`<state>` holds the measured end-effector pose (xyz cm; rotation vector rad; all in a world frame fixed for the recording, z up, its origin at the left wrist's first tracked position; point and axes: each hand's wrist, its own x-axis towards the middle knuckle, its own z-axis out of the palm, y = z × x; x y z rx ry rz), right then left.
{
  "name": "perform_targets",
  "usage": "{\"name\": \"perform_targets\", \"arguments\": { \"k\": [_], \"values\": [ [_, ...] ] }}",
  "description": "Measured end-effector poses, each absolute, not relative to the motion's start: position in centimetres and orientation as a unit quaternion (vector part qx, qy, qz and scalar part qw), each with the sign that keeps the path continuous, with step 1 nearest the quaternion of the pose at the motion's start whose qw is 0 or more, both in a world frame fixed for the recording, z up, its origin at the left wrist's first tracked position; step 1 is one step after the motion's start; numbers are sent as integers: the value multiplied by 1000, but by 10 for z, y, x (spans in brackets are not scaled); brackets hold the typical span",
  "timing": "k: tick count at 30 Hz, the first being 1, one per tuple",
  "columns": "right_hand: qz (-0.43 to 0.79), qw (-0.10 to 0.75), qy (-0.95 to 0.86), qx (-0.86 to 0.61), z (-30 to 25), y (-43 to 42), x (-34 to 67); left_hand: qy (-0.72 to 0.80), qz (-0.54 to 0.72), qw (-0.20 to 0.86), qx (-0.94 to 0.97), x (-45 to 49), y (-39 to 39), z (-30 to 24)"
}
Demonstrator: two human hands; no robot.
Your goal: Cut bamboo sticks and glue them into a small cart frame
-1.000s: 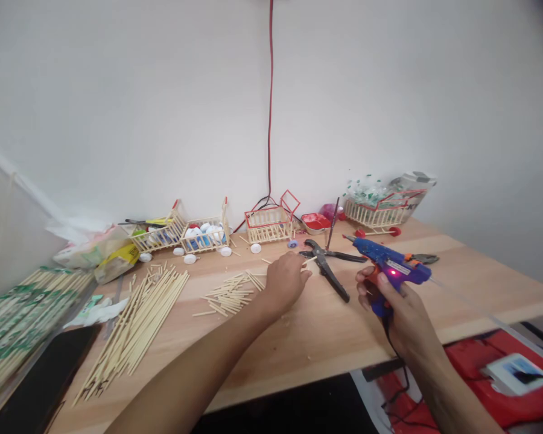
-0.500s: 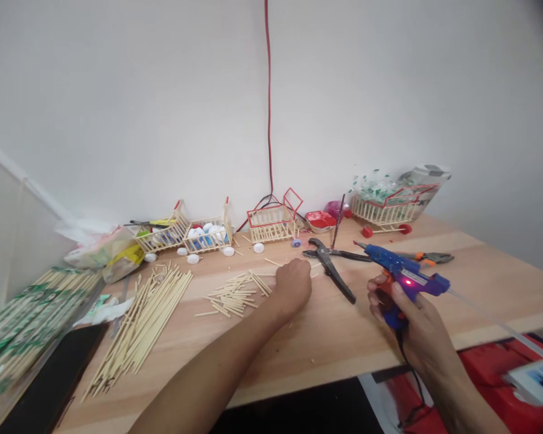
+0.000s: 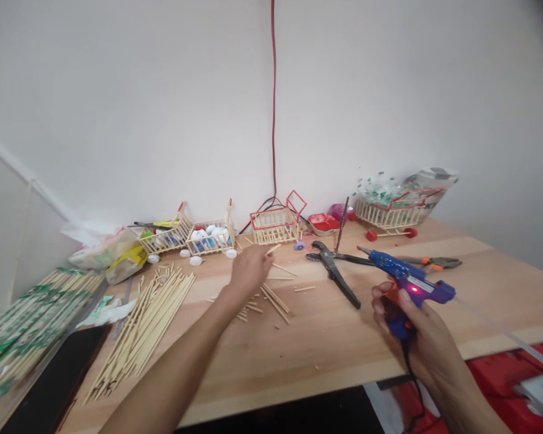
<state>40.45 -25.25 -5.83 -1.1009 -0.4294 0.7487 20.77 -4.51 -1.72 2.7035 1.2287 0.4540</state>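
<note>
My left hand [image 3: 250,268] is above the table, closed on a short wooden stick [image 3: 275,248] whose end pokes out past the fingertips. Under and beside that hand lie several cut short sticks [image 3: 276,301], partly hidden by it. In my right hand [image 3: 428,334] is a blue hot glue gun [image 3: 396,270], its red light lit and nozzle pointing left. A clear glue stick [image 3: 502,328] trails from its back end. Behind my left hand stands a small cart made of sticks [image 3: 275,229] with a red-painted rim.
Long sticks [image 3: 156,325] lie left, near a black phone-like slab [image 3: 58,380] and wrapped stick packs [image 3: 36,319]. Black-handled pliers [image 3: 332,274] and orange-grip pliers [image 3: 438,262] lie right. More stick carts [image 3: 208,238] and a red paint tray [image 3: 323,224] line the wall.
My left hand has moved left and slightly up from the table, now with a short stick showing in its fingers. Some loose short sticks have shifted. The glue gun stays in my right hand.
</note>
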Motion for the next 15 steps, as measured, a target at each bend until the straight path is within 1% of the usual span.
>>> {"name": "perform_targets", "arguments": {
  "k": [3, 7, 12, 15],
  "values": [
    [346, 770, -190, -501, -63, -252, 407, 478, 139, 19, 867, 178, -21, -22],
    [352, 771, -179, -500, -68, -250, 408, 497, 129, -6, 858, 155, -10, -31],
    [370, 773, -160, -489, -67, -247, 405, 409, 167, 16, 897, 178, -26, -31],
    [375, 769, -115, -504, -65, -249, 404, 371, 185, 35, 909, 201, -44, -26]
  ]
}}
